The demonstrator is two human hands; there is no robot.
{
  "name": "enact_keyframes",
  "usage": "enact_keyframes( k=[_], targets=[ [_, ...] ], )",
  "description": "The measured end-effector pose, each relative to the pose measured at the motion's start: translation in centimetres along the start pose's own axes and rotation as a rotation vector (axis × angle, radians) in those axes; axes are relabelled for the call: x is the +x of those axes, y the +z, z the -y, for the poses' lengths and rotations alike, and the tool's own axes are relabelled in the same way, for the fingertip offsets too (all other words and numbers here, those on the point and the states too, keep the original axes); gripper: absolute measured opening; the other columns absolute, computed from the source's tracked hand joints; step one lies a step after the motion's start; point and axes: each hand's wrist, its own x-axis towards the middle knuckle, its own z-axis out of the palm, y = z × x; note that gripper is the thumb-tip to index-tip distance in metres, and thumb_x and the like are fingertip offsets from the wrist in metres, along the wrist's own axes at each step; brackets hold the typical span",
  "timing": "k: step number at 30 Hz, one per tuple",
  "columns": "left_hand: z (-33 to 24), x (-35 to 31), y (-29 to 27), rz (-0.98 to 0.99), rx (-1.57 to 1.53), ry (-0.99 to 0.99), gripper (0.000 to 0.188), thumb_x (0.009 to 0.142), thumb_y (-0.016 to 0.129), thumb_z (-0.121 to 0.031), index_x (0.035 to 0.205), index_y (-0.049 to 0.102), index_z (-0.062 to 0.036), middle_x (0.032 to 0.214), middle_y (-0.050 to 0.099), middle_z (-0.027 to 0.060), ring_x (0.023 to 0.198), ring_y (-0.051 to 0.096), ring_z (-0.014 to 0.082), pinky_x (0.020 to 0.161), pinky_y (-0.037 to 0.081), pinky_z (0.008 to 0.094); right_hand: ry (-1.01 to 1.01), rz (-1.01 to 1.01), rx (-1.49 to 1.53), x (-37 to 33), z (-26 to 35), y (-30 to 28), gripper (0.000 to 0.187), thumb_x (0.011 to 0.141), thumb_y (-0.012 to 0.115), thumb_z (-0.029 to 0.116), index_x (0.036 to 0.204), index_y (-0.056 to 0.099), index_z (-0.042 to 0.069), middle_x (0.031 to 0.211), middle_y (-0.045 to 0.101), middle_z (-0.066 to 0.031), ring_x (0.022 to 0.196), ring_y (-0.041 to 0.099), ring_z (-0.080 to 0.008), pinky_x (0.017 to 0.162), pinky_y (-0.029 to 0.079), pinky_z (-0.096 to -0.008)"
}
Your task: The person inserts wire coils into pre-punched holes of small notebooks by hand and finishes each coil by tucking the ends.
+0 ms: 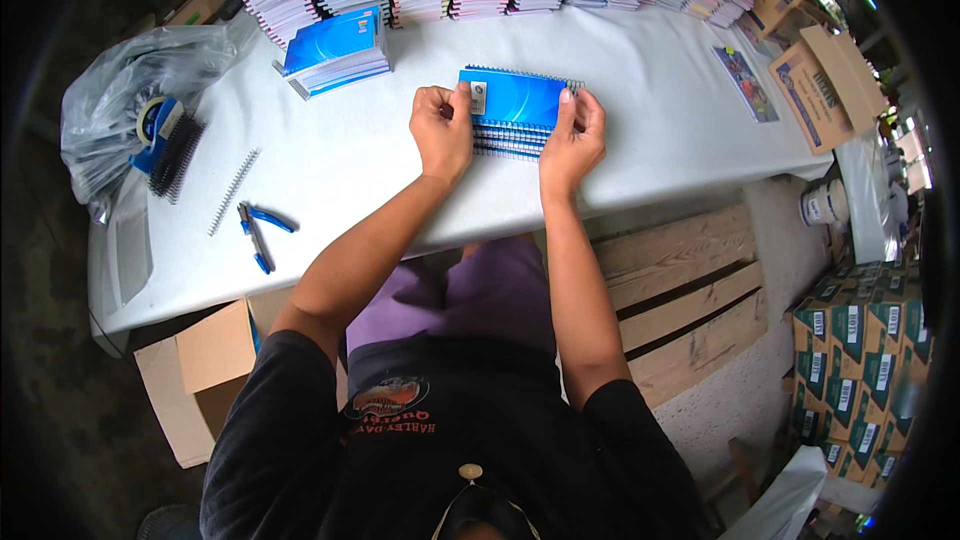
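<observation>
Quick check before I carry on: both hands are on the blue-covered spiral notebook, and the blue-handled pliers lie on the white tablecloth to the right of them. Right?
Not quite: the head view shows the blue-handled pliers to the left of the hands, not the right. The rest stands.

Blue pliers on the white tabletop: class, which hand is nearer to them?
The left. The left hand is beyond the pliers and to their right, at the blue notebook's left end; the right hand is farther right, at its right end.
</observation>
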Motion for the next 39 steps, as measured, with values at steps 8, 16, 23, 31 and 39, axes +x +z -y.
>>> enact_keyframes(
  k=[8,16,23,31,39],
  targets=[
    [0.3,0.3,0.0,-0.006,-0.061,0.129,0.025,0.080,0.069,-0.011,0.068,0.049,-0.0044,0.079,0.054,0.0046,0.065,0.049,0.0089,0.057,0.043,0.0224,-0.667,0.335,-0.421,3.3,3.1,0.1,0.038,0.085,0.058,0.025,0.116,0.055,0.003,0.119,0.056,-0.0120,0.119,0.044,-0.0317,0.101,0.029,-0.0431],
    [1.3,0.5,-0.5,0.014,0.003,0.172,0.019,0.077,0.068,-0.003,0.070,0.050,-0.0025,0.080,0.054,0.0059,0.066,0.052,0.0103,0.058,0.047,0.0241,-0.425,0.778,-0.525,2.7,2.3,3.0,0.031,0.090,0.049,0.022,0.107,0.062,0.000,0.111,0.061,-0.0153,0.107,0.055,-0.0304,0.095,0.039,-0.0422],
    [0.8,0.3,-0.6,0.025,0.005,0.167,0.018,0.076,0.069,-0.005,0.071,0.052,-0.0014,0.079,0.054,0.0065,0.065,0.053,0.0112,0.056,0.048,0.0254,-0.687,0.614,-0.619,2.1,1.3,3.2,0.028,0.089,0.050,0.017,0.109,0.061,0.000,0.110,0.061,-0.0166,0.108,0.054,-0.0305,0.097,0.037,-0.0446],
    [0.4,10.3,-6.0,0.154,0.474,0.676,0.053,0.077,0.070,-0.022,0.120,0.044,-0.0020,0.121,0.049,0.0197,0.113,0.045,0.0362,0.096,0.037,0.0416,-0.590,0.690,-0.538,3.2,1.2,2.4,0.031,0.090,0.050,0.017,0.116,0.058,0.002,0.127,0.052,-0.0159,0.125,0.041,-0.0334,0.106,0.027,-0.0461],
    [-5.1,11.2,-14.2,0.158,0.496,0.182,0.027,0.092,0.051,-0.025,0.093,0.060,0.0005,0.073,0.064,0.0088,0.058,0.057,0.0212,0.055,0.044,0.0310,-0.859,0.599,-0.107,-4.9,9.4,2.4,0.055,0.076,0.064,0.008,0.128,0.049,0.008,0.139,0.040,-0.0111,0.133,0.028,-0.0335,0.107,0.023,-0.0510]
  ],
)
